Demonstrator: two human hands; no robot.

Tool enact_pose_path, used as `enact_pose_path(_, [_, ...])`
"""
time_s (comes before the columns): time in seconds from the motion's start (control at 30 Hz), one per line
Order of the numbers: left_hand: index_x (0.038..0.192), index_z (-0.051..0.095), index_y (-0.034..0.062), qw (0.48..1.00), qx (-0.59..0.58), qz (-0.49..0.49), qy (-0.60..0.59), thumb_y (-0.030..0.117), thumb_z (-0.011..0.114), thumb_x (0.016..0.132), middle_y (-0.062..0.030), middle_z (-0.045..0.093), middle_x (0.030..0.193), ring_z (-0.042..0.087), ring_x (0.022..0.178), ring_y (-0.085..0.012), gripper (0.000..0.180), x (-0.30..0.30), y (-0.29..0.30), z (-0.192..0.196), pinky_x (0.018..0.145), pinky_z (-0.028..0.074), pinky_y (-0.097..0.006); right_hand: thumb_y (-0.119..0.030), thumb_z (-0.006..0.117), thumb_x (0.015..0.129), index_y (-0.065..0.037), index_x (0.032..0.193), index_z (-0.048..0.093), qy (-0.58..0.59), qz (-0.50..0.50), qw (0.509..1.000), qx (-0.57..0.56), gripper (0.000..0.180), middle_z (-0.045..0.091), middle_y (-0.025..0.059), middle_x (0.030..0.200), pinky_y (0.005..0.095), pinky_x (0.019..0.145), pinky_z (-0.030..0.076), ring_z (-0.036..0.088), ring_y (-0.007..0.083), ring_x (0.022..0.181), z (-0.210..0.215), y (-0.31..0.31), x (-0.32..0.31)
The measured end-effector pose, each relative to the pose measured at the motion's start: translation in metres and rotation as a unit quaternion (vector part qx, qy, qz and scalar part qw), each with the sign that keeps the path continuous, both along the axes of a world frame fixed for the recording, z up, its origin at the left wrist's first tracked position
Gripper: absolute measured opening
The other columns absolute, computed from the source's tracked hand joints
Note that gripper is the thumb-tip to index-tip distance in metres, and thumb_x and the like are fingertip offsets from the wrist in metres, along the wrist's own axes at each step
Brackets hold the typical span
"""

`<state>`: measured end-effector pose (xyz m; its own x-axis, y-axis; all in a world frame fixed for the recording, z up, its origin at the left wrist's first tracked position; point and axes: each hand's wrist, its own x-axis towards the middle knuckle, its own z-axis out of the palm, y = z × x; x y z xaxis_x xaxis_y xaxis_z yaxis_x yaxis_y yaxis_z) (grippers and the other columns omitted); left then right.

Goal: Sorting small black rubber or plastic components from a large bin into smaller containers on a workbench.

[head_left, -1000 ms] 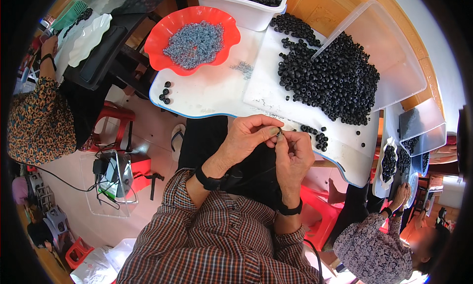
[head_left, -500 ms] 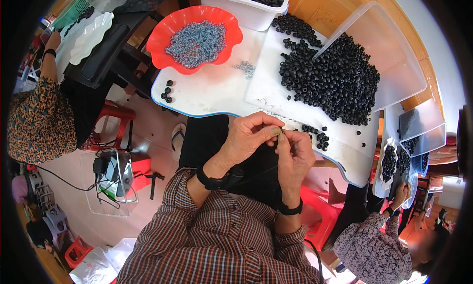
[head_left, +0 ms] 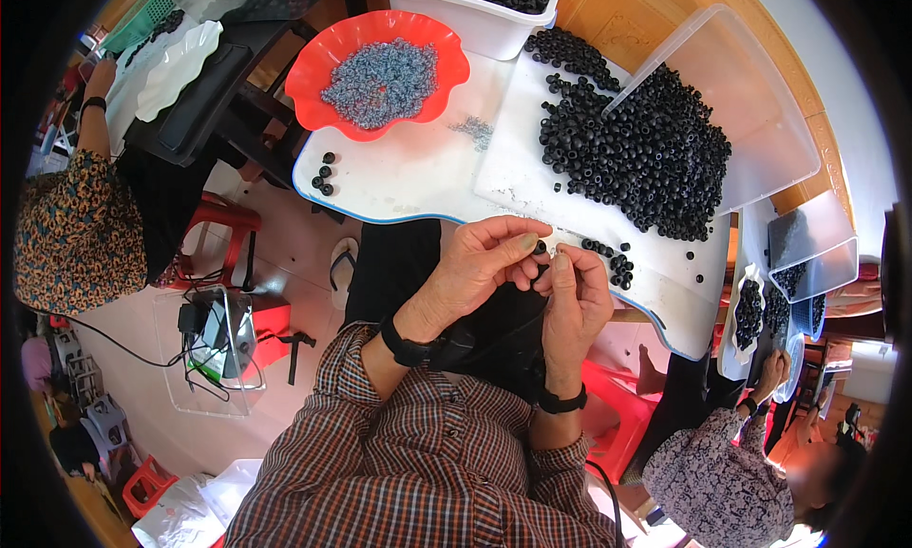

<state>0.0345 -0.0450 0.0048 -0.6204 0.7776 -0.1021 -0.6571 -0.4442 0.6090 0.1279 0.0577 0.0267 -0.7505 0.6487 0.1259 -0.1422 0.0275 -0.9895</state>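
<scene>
My left hand (head_left: 483, 261) is closed, with thumb and forefinger pinching a small black round bead-like piece (head_left: 541, 248) above the table's near edge. Just beside it, my right hand (head_left: 577, 290) is closed too, thumb against forefinger; a tiny pale bit shows at its fingertips, too small to name. To the right of my hands lies a small group of the same black pieces (head_left: 620, 264) on the white table (head_left: 418, 182). Farther off, a big heap of them (head_left: 632, 149) spreads on a white board (head_left: 518, 163). A wavy-rimmed red bowl (head_left: 309, 78) holds many small clear-grey pieces (head_left: 380, 81).
A clear plastic bin (head_left: 760, 121) lies tipped beside the heap. A white tub (head_left: 465, 21) of black pieces stands at the back. Several black pieces (head_left: 325, 173) sit at the table's left corner. Other people work at the left (head_left: 76, 235) and the right (head_left: 722, 477).
My fingertips have drawn slightly apart, the right hand shifting a little right. The black piece in my left fingers now shows plainly.
</scene>
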Motion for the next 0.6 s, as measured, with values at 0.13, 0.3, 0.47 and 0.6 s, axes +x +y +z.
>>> enact_pose_path(0.13, [0.117, 0.061, -0.0036, 0.999, 0.043, -0.015, -0.021, 0.011, 0.054, 0.098, -0.0102, 0.067, 0.093, 0.063, 0.073, -0.0114, 0.025, -0.0013, 0.0001, -0.0083, 0.066, 0.055, -0.024, -0.006, 0.057, 0.095, 0.000, 0.104, 0.059, 0.013, 0.002, 1.000, -0.004, 0.011, 0.065, 0.0052, 0.090, 0.0186, 0.062, 0.045, 0.055, 0.0055, 0.068, -0.0010, 0.0005, 0.0006])
enact_pose_path(0.3, [0.117, 0.061, -0.0039, 0.998, 0.048, -0.011, -0.042, 0.010, 0.053, 0.098, -0.0120, 0.067, 0.096, 0.064, 0.076, -0.0127, 0.025, -0.0004, 0.0001, -0.0038, 0.071, 0.055, -0.025, -0.007, 0.057, 0.095, 0.001, 0.103, 0.060, 0.017, -0.014, 1.000, 0.004, 0.011, 0.064, 0.0045, 0.089, 0.0187, 0.062, 0.045, 0.056, 0.0057, 0.069, -0.0012, 0.0012, 0.0006])
enact_pose_path(0.47, [0.119, 0.059, -0.0052, 0.997, 0.066, -0.008, -0.042, 0.008, 0.053, 0.097, -0.0132, 0.066, 0.101, 0.065, 0.081, -0.0144, 0.026, 0.0023, 0.0008, -0.0048, 0.074, 0.055, -0.025, -0.008, 0.059, 0.095, 0.001, 0.103, 0.062, 0.033, -0.019, 0.999, -0.014, 0.012, 0.063, 0.0039, 0.087, 0.0187, 0.061, 0.045, 0.056, 0.0058, 0.069, -0.0026, 0.0025, 0.0015])
enact_pose_path(0.6, [0.120, 0.058, -0.0051, 0.995, 0.087, -0.020, -0.047, 0.008, 0.053, 0.097, -0.0139, 0.065, 0.103, 0.065, 0.085, -0.0150, 0.027, 0.0025, 0.0007, -0.0076, 0.075, 0.055, -0.026, -0.008, 0.060, 0.094, 0.001, 0.103, 0.062, 0.040, -0.021, 0.999, -0.021, 0.013, 0.063, 0.0029, 0.085, 0.0186, 0.060, 0.045, 0.056, 0.0058, 0.068, -0.0028, 0.0029, 0.0030])
